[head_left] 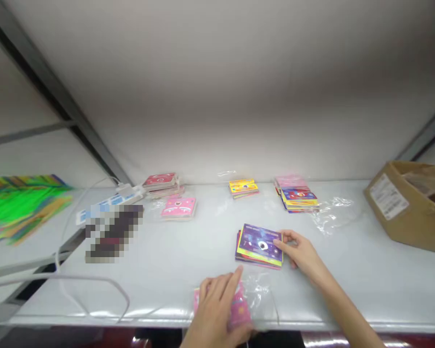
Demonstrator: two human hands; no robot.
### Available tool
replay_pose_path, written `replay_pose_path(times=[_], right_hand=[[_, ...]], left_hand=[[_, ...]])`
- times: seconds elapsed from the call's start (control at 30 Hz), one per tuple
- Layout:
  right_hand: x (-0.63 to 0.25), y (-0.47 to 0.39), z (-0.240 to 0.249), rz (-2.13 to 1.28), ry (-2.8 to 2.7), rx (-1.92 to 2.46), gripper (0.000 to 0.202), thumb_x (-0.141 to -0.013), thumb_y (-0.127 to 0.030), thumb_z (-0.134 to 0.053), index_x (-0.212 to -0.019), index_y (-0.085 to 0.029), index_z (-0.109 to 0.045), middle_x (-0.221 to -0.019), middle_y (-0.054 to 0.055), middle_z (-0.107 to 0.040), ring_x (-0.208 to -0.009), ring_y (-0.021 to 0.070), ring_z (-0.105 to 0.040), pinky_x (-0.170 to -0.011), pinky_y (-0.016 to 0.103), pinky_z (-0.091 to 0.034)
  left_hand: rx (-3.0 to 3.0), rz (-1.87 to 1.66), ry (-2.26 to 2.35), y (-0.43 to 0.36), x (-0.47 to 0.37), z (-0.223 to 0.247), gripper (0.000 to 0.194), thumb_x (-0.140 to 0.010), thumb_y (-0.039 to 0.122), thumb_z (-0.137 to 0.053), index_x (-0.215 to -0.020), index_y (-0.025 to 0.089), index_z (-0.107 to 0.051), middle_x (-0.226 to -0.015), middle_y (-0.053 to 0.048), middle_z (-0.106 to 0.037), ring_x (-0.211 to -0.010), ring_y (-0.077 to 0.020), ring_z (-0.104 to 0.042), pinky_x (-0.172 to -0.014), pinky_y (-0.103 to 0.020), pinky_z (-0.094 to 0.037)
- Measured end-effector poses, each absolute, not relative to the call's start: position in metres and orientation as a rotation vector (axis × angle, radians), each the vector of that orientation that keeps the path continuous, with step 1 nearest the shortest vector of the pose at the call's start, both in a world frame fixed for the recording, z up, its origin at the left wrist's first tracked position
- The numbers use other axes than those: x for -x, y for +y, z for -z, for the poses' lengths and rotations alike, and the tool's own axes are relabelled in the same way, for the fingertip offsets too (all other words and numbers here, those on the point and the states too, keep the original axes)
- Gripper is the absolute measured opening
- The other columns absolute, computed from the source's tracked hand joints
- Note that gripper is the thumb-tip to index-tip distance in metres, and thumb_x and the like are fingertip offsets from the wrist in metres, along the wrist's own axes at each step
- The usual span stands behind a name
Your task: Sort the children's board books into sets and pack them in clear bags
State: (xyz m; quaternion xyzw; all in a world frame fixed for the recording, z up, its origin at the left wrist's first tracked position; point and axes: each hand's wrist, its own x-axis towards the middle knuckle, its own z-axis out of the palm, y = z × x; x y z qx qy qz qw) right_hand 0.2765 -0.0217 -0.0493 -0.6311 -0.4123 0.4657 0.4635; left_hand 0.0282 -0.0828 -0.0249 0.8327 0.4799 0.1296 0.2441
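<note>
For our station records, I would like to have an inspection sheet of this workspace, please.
Surface: pale grey table, shiny along its near edge.
Job's things: purple-topped card stack; pink cards with clear plastic; farther back, red-topped stack, pink-topped stack, yellow-topped stack and mixed stack.
Clutter: crumpled plastic by the mixed stack; cardboard box at right; dark pixelated item, unidentifiable.
Hands: right hand grips the purple-topped card stack's right edge, thumb on top; left hand lies over the pink cards, grip unclear.
Cables: white cable at left; power strip on the table.
Surroundings: pale panel behind; grey frame; blurred green pile at left.
</note>
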Motion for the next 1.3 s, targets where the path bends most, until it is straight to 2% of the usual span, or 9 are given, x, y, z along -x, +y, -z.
replay_pose_path(times=[0.13,0.27,0.33,0.5,0.6,0.7,0.83,1.17,1.3], right_hand=[[-0.280,-0.028,0.050,-1.131,-0.901,1.456,0.041,-0.065,-0.046,-0.070,-0.091,-0.017,-0.057,-0.068,-0.003,-0.056,-0.037,0.0051,-0.039,-0.035,0.021,-0.030],[-0.286,-0.030,0.050,-1.254,-0.745,1.300,0.039,-0.067,-0.045,-0.070,-0.091,-0.018,-0.056,-0.047,-0.008,-0.044,-0.038,0.0081,-0.037,-0.039,0.022,-0.030],[-0.290,-0.031,0.049,-1.293,-0.670,1.256,0.039,-0.067,-0.044,-0.071,-0.092,-0.018,-0.056,-0.045,-0.009,-0.041,-0.038,0.0083,-0.036,-0.039,0.021,-0.029],[-0.295,-0.035,0.044,-1.341,-0.621,1.216,0.031,-0.068,-0.043,-0.070,-0.086,-0.020,-0.060,-0.064,-0.001,-0.058,-0.051,0.0137,-0.050,-0.047,0.025,-0.038],[-0.295,-0.038,0.042,-1.366,-0.663,1.251,0.033,-0.065,-0.044,-0.071,-0.085,-0.019,-0.063,-0.073,0.001,-0.064,-0.060,0.0160,-0.056,-0.054,0.026,-0.041],[-0.292,-0.039,0.043,-1.364,-0.832,1.292,0.036,-0.065,-0.047,-0.070,-0.084,-0.017,-0.065,-0.070,0.001,-0.062,-0.058,0.0146,-0.054,-0.054,0.025,-0.039],[-0.287,-0.038,0.045,-1.299,-1.037,1.359,0.036,-0.067,-0.050,-0.068,-0.081,-0.016,-0.067,-0.068,0.001,-0.061,-0.058,0.0144,-0.051,-0.054,0.025,-0.037],[-0.294,-0.036,0.044,-1.346,-1.085,1.391,0.034,-0.072,-0.047,-0.063,-0.086,-0.016,-0.066,-0.065,0.000,-0.057,-0.057,0.0130,-0.050,-0.053,0.025,-0.036],[-0.298,-0.038,0.029,-1.088,-1.378,1.582,0.030,-0.076,-0.043,-0.059,-0.083,-0.016,-0.069,-0.049,-0.004,-0.042,-0.048,0.0118,-0.041,-0.048,0.024,-0.028]], left_hand=[[-2.285,-0.374,1.281,-0.082,-0.026,0.026,0.087,-0.071,0.020,-0.065,-0.144,0.031,-0.018,-0.130,-0.009,-0.052,-0.116,-0.0267,-0.047,-0.100,-0.048,-0.031],[-2.281,-0.391,1.274,-0.082,-0.025,0.028,0.088,-0.071,0.020,-0.066,-0.144,0.032,-0.017,-0.130,-0.009,-0.052,-0.115,-0.0270,-0.047,-0.100,-0.048,-0.032],[-2.281,-0.391,1.281,-0.083,-0.025,0.028,0.089,-0.071,0.020,-0.067,-0.144,0.031,-0.017,-0.131,-0.008,-0.051,-0.116,-0.0262,-0.047,-0.101,-0.048,-0.031],[-2.273,-0.399,1.333,-0.084,-0.026,0.026,0.089,-0.071,0.024,-0.069,-0.143,0.032,-0.019,-0.129,-0.007,-0.053,-0.115,-0.0256,-0.047,-0.101,-0.047,-0.033],[-2.266,-0.399,1.378,-0.084,-0.028,0.025,0.086,-0.071,0.021,-0.067,-0.143,0.032,-0.021,-0.128,-0.008,-0.053,-0.115,-0.0269,-0.048,-0.100,-0.049,-0.033],[-2.280,-0.449,1.433,-0.084,-0.028,0.026,0.084,-0.072,0.018,-0.065,-0.143,0.033,-0.021,-0.132,-0.007,-0.051,-0.116,-0.0275,-0.046,-0.100,-0.049,-0.033],[-2.339,-0.483,1.439,-0.084,-0.028,0.031,0.085,-0.071,0.023,-0.066,-0.143,0.032,-0.022,-0.133,-0.007,-0.051,-0.116,-0.0291,-0.047,-0.100,-0.049,-0.032],[-2.363,-0.555,1.511,-0.084,-0.035,0.034,0.082,-0.069,0.016,-0.063,-0.141,0.029,-0.024,-0.128,-0.009,-0.053,-0.114,-0.0296,-0.049,-0.098,-0.051,-0.030],[-2.367,-0.591,1.532,-0.085,-0.034,0.037,0.081,-0.068,0.012,-0.060,-0.140,0.029,-0.026,-0.128,-0.007,-0.053,-0.114,-0.0287,-0.049,-0.100,-0.049,-0.029]])
